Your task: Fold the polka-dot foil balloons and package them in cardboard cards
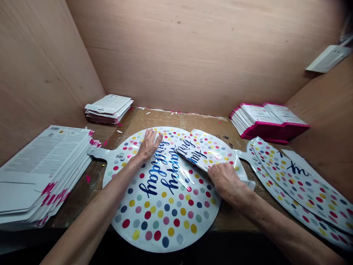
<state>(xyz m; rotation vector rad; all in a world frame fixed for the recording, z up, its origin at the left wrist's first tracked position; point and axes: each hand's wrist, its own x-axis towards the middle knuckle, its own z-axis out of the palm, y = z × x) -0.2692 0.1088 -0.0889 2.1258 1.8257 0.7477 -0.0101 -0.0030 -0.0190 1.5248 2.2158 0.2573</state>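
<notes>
A flat, uninflated foil balloon (154, 213), white with coloured dots and "happy birthday" lettering, lies in front of me with its neck to the left. My left hand (150, 144) rests flat on its upper part, fingers stretched out. On its right side lies a second foil balloon (212, 147) with the same print, partly folded. The fingers of my right hand (224, 178) are curled closed at this folded balloon's lower edge; the fingertips are hidden. Further right, more dotted balloons (309, 191) lie overlapping, partly out of view.
Printed white sheets or cards (41, 154) are piled at the left, with a smaller pile (109, 105) behind. Pink-edged packets (270, 119) stand at the back right. Wooden panels (179, 55) enclose the cardboard-covered table (165, 116). A white box (328, 59) hangs at upper right.
</notes>
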